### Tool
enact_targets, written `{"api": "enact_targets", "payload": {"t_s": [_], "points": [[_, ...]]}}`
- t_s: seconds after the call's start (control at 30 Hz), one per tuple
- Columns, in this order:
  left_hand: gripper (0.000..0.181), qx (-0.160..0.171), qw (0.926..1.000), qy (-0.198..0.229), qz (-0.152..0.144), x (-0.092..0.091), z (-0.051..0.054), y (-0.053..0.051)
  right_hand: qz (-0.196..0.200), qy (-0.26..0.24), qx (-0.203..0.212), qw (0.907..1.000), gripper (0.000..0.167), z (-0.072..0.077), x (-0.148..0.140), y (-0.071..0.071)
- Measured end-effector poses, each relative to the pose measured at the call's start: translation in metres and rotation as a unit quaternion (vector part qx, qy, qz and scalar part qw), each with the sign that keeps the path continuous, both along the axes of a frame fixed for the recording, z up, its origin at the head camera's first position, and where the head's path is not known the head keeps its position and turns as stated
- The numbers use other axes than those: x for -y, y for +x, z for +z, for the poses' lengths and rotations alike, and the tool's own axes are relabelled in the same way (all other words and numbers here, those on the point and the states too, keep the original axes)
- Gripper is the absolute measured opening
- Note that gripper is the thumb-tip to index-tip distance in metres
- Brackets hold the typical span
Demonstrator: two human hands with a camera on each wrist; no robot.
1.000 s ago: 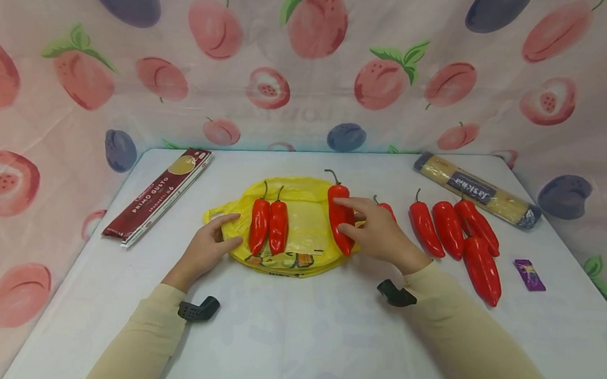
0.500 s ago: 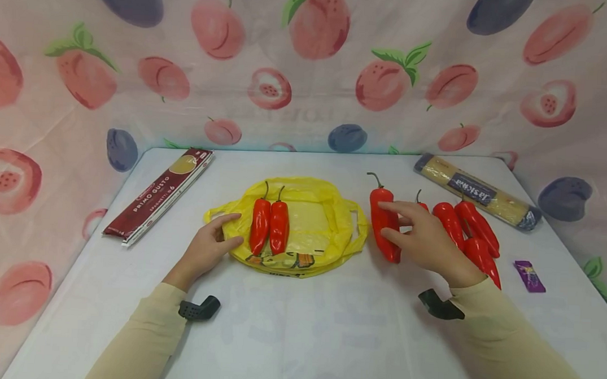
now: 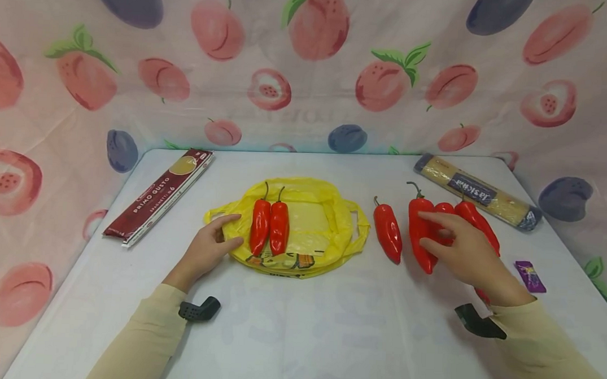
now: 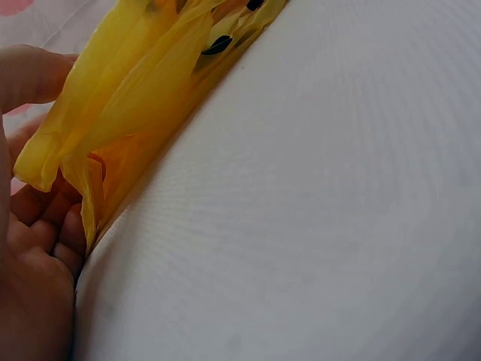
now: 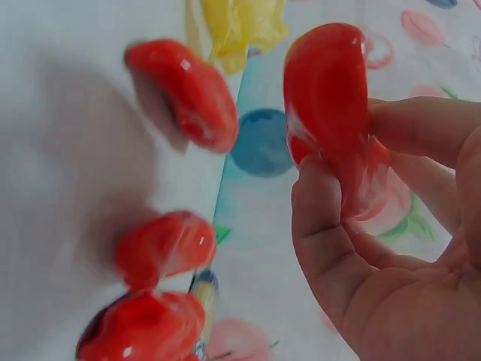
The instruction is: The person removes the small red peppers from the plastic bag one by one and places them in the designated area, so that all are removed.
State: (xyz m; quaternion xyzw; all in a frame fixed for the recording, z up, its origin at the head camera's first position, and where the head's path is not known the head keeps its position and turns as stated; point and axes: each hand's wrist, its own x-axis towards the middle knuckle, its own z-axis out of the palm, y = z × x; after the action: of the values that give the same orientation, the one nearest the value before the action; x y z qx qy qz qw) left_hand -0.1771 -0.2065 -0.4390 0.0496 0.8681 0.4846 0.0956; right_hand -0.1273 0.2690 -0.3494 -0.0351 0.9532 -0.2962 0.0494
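Right wrist view gives me the closest look at the pepper: the right hand pinches it between thumb and fingers, and it seems to be held up off the table. In the head view it sits between a loose pepper and the other peppers, its stem pointing toward the far edge. I'd judge it light and fairly stiff, since I see no clear dent at the fingertips (real or moulded, I can't tell from here). The gloss suggests a slick skin, so I'd take it by both sides of the thick body and leave the thin stem alone, likely the weakest part; the tapered tip would probably slip from a loose pinch. Over at the yellow bag, the left hand rests by the left edge, thumb and forefinger apart, fingers relaxed. That thin film looks soft, and I'd expect it to bunch easily.
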Motion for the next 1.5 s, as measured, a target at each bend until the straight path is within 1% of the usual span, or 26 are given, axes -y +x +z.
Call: {"api": "enact_targets", "payload": {"t_s": [0.13,0.37,0.47,0.73,0.9,1.07,1.3,1.5], "points": [[0.06,-0.001,1.0,0.002,-0.003,0.0,0.001,0.0,-0.004,0.009,-0.005,0.9999,0.069,-0.002,-0.011,0.005],[0.06,-0.002,1.0,-0.007,-0.002,0.0,0.002,0.0,-0.039,0.034,0.023,0.9984,0.07,-0.008,-0.028,0.012],[0.06,-0.003,1.0,-0.006,-0.003,0.0,0.002,0.0,-0.044,0.041,0.03,0.9978,0.069,-0.009,-0.035,0.016],[0.061,-0.001,1.0,-0.002,-0.004,-0.001,0.003,0.0,-0.064,0.052,0.059,0.9948,0.075,-0.014,-0.051,0.024],[0.061,-0.003,1.0,-0.003,-0.004,-0.001,0.003,0.0,-0.07,0.065,0.07,0.993,0.076,-0.018,-0.056,0.026],[0.06,-0.007,0.9999,-0.005,-0.006,-0.001,0.002,0.0,-0.065,0.071,0.069,0.993,0.075,-0.02,-0.058,0.028],[0.06,-0.006,1.0,-0.005,-0.004,-0.001,0.002,-0.001,-0.06,0.06,0.085,0.9928,0.074,-0.024,-0.061,0.029],[0.061,-0.003,1.0,-0.005,-0.002,-0.001,0.002,-0.001,-0.052,0.052,0.084,0.9937,0.069,-0.029,-0.062,0.03]]}}
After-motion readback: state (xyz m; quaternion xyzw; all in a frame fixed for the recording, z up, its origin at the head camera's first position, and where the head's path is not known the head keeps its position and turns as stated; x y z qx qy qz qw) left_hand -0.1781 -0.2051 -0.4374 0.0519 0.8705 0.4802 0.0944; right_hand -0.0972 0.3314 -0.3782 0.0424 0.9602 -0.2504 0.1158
